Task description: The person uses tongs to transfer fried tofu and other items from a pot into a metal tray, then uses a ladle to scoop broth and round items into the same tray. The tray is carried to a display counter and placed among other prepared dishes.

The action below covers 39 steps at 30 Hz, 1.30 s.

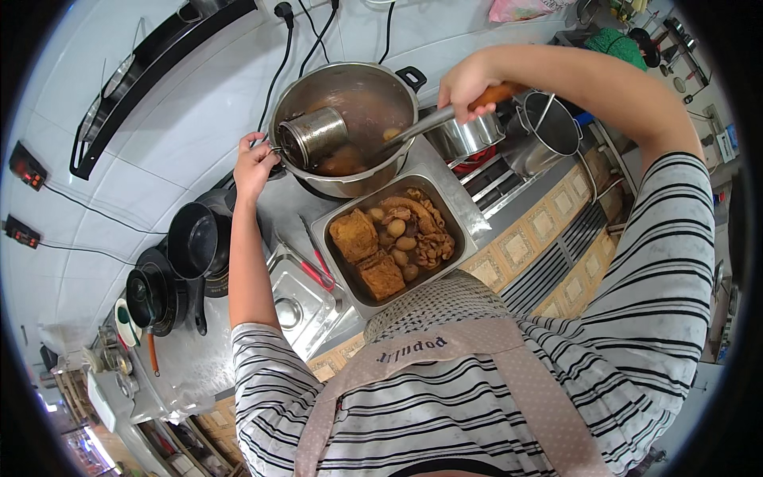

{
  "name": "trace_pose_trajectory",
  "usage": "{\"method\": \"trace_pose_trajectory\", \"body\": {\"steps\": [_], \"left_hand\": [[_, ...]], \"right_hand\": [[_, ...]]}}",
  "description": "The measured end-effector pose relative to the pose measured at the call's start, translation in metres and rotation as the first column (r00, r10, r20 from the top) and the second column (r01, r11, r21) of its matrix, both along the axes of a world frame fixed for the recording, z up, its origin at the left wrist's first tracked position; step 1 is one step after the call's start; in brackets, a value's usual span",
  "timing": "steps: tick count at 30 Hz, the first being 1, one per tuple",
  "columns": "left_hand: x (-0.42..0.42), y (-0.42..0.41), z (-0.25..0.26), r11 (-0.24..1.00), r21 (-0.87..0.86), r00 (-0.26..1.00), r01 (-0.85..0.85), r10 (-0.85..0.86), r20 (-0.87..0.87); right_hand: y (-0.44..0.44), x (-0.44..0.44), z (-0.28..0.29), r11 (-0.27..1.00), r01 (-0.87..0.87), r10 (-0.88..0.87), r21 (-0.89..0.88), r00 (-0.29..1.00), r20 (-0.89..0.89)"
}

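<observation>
A large metal pot (351, 185) holds brown broth with an egg in it. My left hand (255, 164) is at the pot's left rim, its fingers closed on the thin handle of a perforated metal cylinder (322, 134) that lies tilted inside the pot. With my right hand (471, 89) I grip the wooden handle of a metal-shafted utensil (420, 123); its lower end dips into the broth, so its head is hidden. Directly before me, a rectangular steel pan (468, 253) contains fried tofu blocks (353, 234), brown eggs (396, 227) and pieces of braised meat (434, 249) in sauce.
Red-handled tongs (316, 274) and a steel lid (289, 313) lie left of the pan. Black frying pans (194, 238) stand farther left. On the right are a steel pot (468, 137) on a burner and a tall steel container (542, 146). Black cables (290, 59) hang behind the pot.
</observation>
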State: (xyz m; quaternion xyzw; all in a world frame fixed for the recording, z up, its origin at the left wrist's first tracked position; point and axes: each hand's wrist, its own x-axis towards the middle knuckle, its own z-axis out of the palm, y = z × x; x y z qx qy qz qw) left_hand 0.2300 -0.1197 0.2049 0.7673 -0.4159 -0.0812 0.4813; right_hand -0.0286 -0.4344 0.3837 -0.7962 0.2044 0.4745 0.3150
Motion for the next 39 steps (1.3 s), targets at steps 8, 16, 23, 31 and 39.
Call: {"method": "trace_pose_trajectory", "body": {"steps": [8,16,23,31,39], "left_hand": [[0.0,-0.002,0.001,0.999,0.038,0.998,-0.019,0.016,0.066],[-0.001,0.002,0.004,0.993,0.048,0.991,-0.104,0.099,0.088],[0.001,0.002,0.002,0.994,0.057,0.992,-0.097,0.092,0.09],[0.001,0.001,0.002,0.994,0.055,0.993,-0.091,0.086,0.082],[0.003,0.001,0.001,0.992,0.077,0.99,-0.097,0.089,0.106]], "right_hand": [[0.021,-0.013,-0.096,0.631,0.572,-0.575,0.524,0.798,-0.18],[0.057,-0.031,-0.102,0.419,0.631,-0.798,0.653,0.598,-0.065],[0.064,-0.063,-0.079,0.482,0.615,-0.819,0.624,0.568,0.074],[0.057,-0.095,-0.07,0.555,0.594,-0.806,0.582,0.556,0.202],[0.056,-0.124,-0.057,0.656,0.558,-0.743,0.508,0.597,0.303]]}}
